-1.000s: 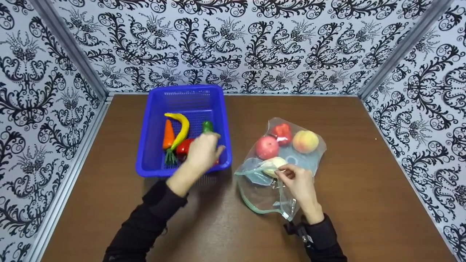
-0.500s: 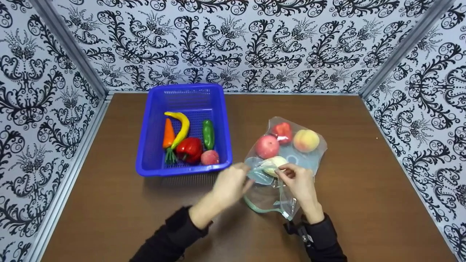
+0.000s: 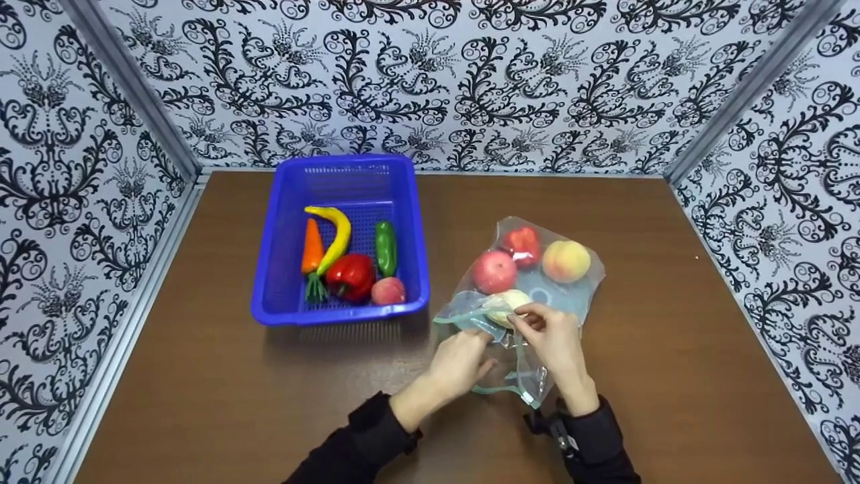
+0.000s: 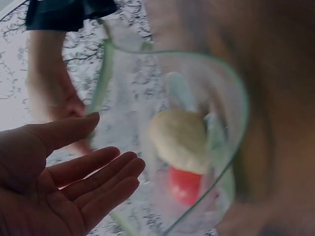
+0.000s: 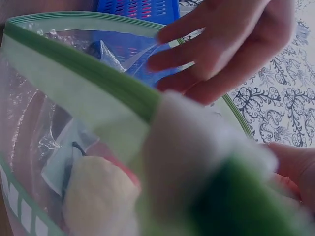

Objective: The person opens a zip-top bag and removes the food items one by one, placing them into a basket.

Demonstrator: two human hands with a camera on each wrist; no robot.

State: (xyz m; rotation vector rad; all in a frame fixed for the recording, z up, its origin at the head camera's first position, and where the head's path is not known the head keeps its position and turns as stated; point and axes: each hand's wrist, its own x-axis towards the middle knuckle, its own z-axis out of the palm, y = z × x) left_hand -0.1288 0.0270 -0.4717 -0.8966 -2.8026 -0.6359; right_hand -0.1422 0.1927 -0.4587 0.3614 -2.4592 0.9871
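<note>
R hand pinches the rim of a clear bag, thumb & fingers together on the film. L hand is at the bag's mouth, fingers extended, thumb apart, nothing held (can't tell if it's touching the film). Bag lies on the brown table, R of the basket: see-through, w/ green zip strip, mouth gaping toward the person, film creased & shiny near the hands.

Inside the bag: cream fruit nearest the mouth, partly behind folded film & R fingertips; then pinkish-red fruit, red pepper, yellow-pink peach. In head view, L hand hides part of the mouth.

Blue basket, slotted, holds carrot, banana, larger pepper (also red), green cucumber, small pink fruit. Patterned b/w walls behind & at sides.

Count: 1 bag w/ 4 pcs, 1 basket w/ 5; peppers 2 total, 1 ea.
</note>
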